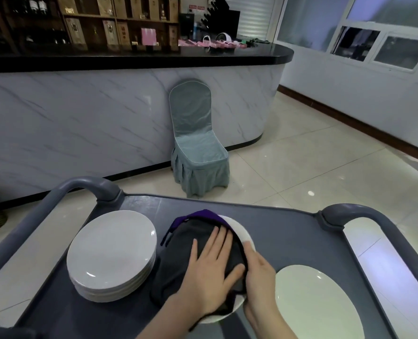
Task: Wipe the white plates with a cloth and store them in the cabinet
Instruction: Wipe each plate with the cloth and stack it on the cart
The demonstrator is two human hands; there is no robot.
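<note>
Head: right hand [258,277] on plate rim [242,231]

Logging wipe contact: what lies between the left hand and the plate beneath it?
A dark cloth, spread over the plate; the left hand presses flat on it, head view.

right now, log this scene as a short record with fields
left hand: flat on cloth, pressing
right hand: grips plate rim
cloth: dark, purple edge, covers most of plate
plate: white, under cloth, between stack and lone plate
stack: white plates, left on cart
lone plate: white, right on cart
cart: grey, a handle at each side
chair: covered, beyond cart
</note>
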